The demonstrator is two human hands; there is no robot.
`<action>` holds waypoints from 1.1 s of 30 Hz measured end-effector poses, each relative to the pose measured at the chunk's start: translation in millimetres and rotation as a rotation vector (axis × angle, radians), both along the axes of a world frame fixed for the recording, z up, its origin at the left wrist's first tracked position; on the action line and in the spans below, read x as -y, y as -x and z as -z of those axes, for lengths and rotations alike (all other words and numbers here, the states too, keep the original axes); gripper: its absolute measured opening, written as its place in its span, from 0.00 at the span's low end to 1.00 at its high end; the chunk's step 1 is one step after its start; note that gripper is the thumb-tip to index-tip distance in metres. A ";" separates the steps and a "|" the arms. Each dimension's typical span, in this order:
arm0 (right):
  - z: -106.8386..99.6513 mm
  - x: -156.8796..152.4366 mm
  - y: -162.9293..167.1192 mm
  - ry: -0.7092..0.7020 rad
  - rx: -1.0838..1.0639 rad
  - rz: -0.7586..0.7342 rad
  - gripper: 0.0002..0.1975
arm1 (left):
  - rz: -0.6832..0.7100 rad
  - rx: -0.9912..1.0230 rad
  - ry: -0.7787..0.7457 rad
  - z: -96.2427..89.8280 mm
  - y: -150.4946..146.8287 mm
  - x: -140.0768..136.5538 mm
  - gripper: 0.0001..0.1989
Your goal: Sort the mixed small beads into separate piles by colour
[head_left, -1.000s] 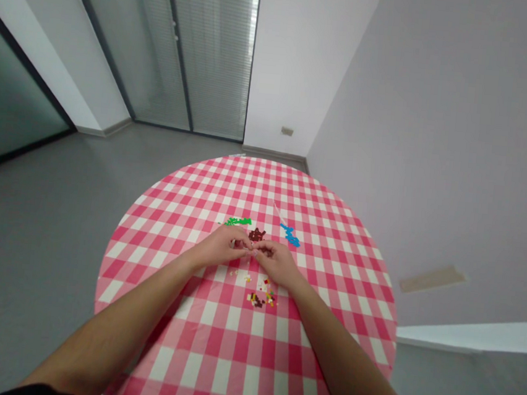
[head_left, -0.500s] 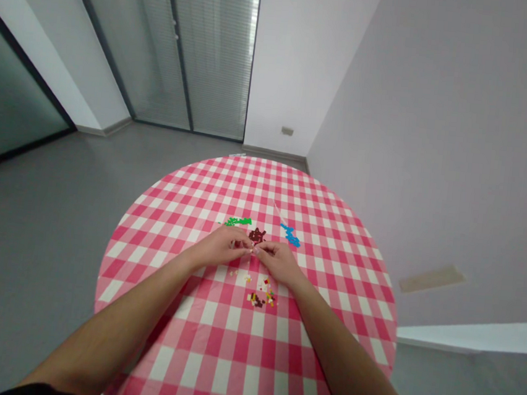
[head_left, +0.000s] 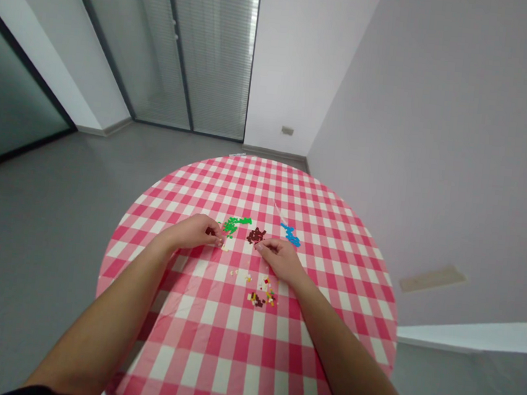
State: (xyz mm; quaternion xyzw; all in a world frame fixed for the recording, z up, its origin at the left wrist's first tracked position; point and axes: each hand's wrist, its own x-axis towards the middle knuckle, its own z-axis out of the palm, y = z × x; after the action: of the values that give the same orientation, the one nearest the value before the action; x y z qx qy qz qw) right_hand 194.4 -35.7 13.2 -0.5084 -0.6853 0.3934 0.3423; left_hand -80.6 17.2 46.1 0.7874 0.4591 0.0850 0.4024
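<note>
My left hand (head_left: 195,231) is at the left of the small pieces, thumb and fingers curled together. A few pale pieces (head_left: 224,248) lie right by its fingertips, and dark red or brown shows between its fingers. What those fingers hold is too small to name. My right hand (head_left: 281,260) rests on the cloth with thumb and forefinger pinched at the lower right of a pile of small dark brown pieces (head_left: 255,236). Anything in that pinch is hidden. Small green pieces (head_left: 231,225) lie beyond my left fingertips, and blue pieces (head_left: 291,235) lie beyond my right hand.
A red-and-white checked cloth (head_left: 211,354) covers the round table. Nearer me are loose yellow and white bits (head_left: 248,277) and a mixed cluster of brown, yellow and red pieces (head_left: 259,300). A white wall (head_left: 436,146) stands to the right, glass panels (head_left: 211,62) behind.
My left hand has moved left, away from my right hand, uncovering more of the green and brown pieces. Pale pieces now show by its fingertips. My right hand has barely moved.
</note>
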 end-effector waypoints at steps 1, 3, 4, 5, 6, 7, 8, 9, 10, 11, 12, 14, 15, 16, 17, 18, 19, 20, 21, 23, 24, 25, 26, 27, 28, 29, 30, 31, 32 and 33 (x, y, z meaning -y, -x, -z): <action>0.5 -0.2 0.0 0.004 -0.007 0.001 0.11 | -0.016 0.011 0.006 0.9 1.5 -0.9 0.10; 1.3 -0.3 0.1 0.011 -0.012 0.003 0.11 | -0.046 0.030 0.003 2.3 2.3 -1.3 0.09; 1.5 -0.3 0.1 0.014 -0.012 0.004 0.11 | -0.060 0.039 -0.004 2.7 1.9 -1.1 0.09; 1.8 -0.2 0.0 0.017 -0.011 0.005 0.11 | -0.074 0.046 -0.012 3.0 1.2 -0.7 0.08; 1.9 -0.1 -0.1 0.017 -0.013 0.005 0.11 | -0.088 0.050 -0.022 3.3 0.4 -0.3 0.08; 2.1 -0.1 -0.2 0.015 -0.014 0.006 0.11 | -0.100 0.053 -0.031 3.7 -0.3 0.0 0.07; 2.2 -0.1 -0.4 0.011 -0.015 0.007 0.11 | -0.106 0.056 -0.039 4.1 -0.8 0.2 0.06; 2.4 -0.1 -0.5 0.005 -0.014 0.008 0.11 | -0.107 0.060 -0.046 4.8 -1.1 0.2 0.06; 2.5 -0.2 -0.7 0.000 -0.012 0.009 0.11 | -0.105 0.061 -0.053 5.5 -1.1 0.0 0.05; 2.5 -0.2 -0.9 -0.003 -0.008 0.008 0.11 | -0.103 0.061 -0.061 6.4 -0.9 -0.3 0.04; 2.6 -0.3 -1.0 -0.004 -0.004 0.006 0.11 | -0.100 0.063 -0.066 7.4 -0.6 -0.7 0.04; 2.5 -0.3 -0.9 -0.004 -0.002 0.006 0.11 | -0.097 0.084 -0.062 9.3 -0.6 -1.1 0.03; 2.5 -0.1 -0.7 -0.005 -0.003 0.006 0.11 | -0.096 0.100 -0.054 10.1 -1.4 -1.0 0.03; 2.6 0.2 -0.3 -0.006 -0.004 0.006 0.10 | -0.093 0.118 -0.044 10.9 -2.9 -0.5 0.03; 2.7 0.6 0.2 -0.004 -0.003 0.005 0.10 | -0.087 0.134 -0.038 11.6 -5.4 0.5 0.03; 2.9 1.1 0.9 0.002 0.003 0.004 0.09 | -0.077 0.147 -0.037 12.4 -9.0 1.9 0.03; 3.2 1.8 1.7 0.011 0.013 0.003 0.09 | -0.063 0.158 -0.040 13.2 -13.7 3.8 0.04; 3.6 2.5 2.6 0.021 0.026 -0.002 0.09 | -0.046 0.173 -0.047 14.1 -19.3 6.0 0.03; 4.0 3.3 3.4 0.029 0.040 -0.009 0.09 | -0.025 0.190 -0.051 14.9 -25.6 8.5 0.03; 4.9 4.8 5.0 0.032 0.061 -0.032 0.10 | 0.017 0.240 -0.067 16.1 -38.4 13.9 0.03; 5.3 5.4 5.6 0.025 0.065 -0.045 0.10 | 0.048 0.235 -0.078 16.2 -44.2 16.6 0.03; 5.5 5.8 6.2 0.017 0.066 -0.057 0.09 | 0.070 0.226 -0.092 16.0 -49.3 19.0 0.03; 5.7 6.2 6.6 0.009 0.066 -0.065 0.09 | 0.082 0.218 -0.109 15.4 -53.4 21.2 0.04; 5.7 6.3 7.0 0.002 0.067 -0.070 0.08 | 0.090 0.209 -0.124 14.6 -56.6 23.0 0.04; 5.6 6.4 7.2 -0.002 0.070 -0.073 0.08 | 0.091 0.207 -0.139 13.8 -58.9 24.4 0.04; 5.4 6.3 7.4 -0.004 0.076 -0.074 0.07 | 0.090 0.209 -0.152 13.0 -60.4 25.5 0.04; 5.2 6.2 7.5 -0.004 0.082 -0.073 0.07 | 0.091 0.214 -0.161 12.5 -61.3 26.2 0.04; 5.0 6.1 7.5 -0.004 0.088 -0.071 0.06 | 0.092 0.219 -0.167 12.2 -61.9 26.7 0.04; 4.7 6.0 7.5 -0.004 0.093 -0.067 0.06 | 0.092 0.224 -0.169 12.3 -62.2 26.9 0.04; 4.4 6.0 7.4 -0.003 0.097 -0.064 0.06 | 0.090 0.230 -0.169 12.5 -62.3 27.1 0.04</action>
State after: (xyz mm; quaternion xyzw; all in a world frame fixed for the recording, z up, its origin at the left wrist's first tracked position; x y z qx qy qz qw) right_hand 187.0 -41.7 8.8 -0.5040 -0.7177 0.3782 0.2966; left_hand -18.3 -9.9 33.6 0.8233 0.3657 0.1949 0.3878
